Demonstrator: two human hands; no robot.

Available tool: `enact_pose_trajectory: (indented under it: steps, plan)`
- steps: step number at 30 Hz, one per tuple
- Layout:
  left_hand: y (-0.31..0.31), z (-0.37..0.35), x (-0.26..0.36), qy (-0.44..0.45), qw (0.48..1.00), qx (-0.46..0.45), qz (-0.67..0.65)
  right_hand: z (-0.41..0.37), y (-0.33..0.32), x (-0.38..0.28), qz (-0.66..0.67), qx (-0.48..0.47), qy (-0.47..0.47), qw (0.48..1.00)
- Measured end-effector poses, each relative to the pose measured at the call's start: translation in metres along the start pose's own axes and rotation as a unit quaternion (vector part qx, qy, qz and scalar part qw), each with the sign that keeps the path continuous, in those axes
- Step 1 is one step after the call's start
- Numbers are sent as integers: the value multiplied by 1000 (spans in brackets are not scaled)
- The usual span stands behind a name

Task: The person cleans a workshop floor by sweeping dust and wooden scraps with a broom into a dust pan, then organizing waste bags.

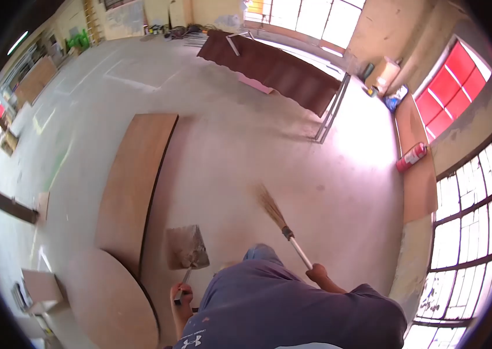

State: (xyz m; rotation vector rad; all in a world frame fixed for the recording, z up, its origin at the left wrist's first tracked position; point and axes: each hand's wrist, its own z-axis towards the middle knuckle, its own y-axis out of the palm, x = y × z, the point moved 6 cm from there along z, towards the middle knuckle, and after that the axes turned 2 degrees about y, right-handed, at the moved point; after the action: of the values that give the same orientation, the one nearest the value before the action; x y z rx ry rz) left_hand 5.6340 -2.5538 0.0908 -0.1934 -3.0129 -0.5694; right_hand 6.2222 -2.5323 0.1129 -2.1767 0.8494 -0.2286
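Note:
My left hand (pixel 181 292) grips the handle of a dusty metal dustpan (pixel 186 246), whose pan rests on the concrete floor just ahead of me. My right hand (pixel 317 273) holds the white handle of a small broom (pixel 278 220); its straw bristles point forward and touch the floor to the right of the dustpan. Between the two hands my knee and blue shirt fill the lower middle of the head view.
A long brown wooden board (pixel 132 180) lies on the floor to the left, with a round tabletop (pixel 109 302) below it. A dark red table (pixel 272 70) stands further ahead. A red fire extinguisher (pixel 411 157) lies on a board by the windowed wall.

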Motion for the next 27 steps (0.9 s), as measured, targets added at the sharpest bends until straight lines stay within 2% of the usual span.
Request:
enact_pose_trajectory:
  steps: [2, 3, 5, 6, 7, 8, 12, 14, 17, 21, 22, 23, 24, 25, 27]
  plan:
    - [90, 6, 15, -93, 985, -120, 86, 10, -4, -18, 12, 36, 19, 999]
    - [126, 14, 23, -97, 983, -117, 102, 8, -11, -37, 38, 35, 35, 998]
    - [194, 32, 36, -90, 989, -113, 23, 31, -11, -67, 56, 41, 47, 996]
    - [217, 51, 44, -90, 989, -110, 34, 46, -12, -84, 64, 48, 45, 996]
    - [282, 80, 55, -138, 977, -153, 57, 90, -23, -128, 81, 38, 51, 995]
    - [310, 87, 56, -188, 961, -194, 66, 116, -42, -153, 82, 41, 40, 995]
    - [439, 104, 81, -184, 970, -159, 17, 225, -130, -273, 63, 25, -14, 998]
    - [487, 119, 89, -217, 964, -150, -17, 282, -179, -338, 53, 45, -62, 996]
    - [554, 126, 86, -179, 969, -169, -33, 345, -262, -439, 61, 100, -117, 986]
    - [642, 162, 96, -224, 946, -236, -8, 411, -345, -555, 86, 134, -121, 980]
    - [713, 117, 77, -176, 961, -207, -46, 431, -359, -583, 100, 132, -106, 980]
    - [713, 163, 103, -128, 972, -177, -82, 457, -368, -608, 97, 135, -113, 980]
    - [724, 203, 124, -128, 971, -182, -86, 484, -370, -628, 89, 104, -121, 983]
    - [768, 201, 129, -127, 972, -178, -83, 504, -366, -647, 82, 70, -125, 986]
    - [833, 222, 152, -131, 974, -168, -80, 520, -375, -685, 33, 119, -138, 983]
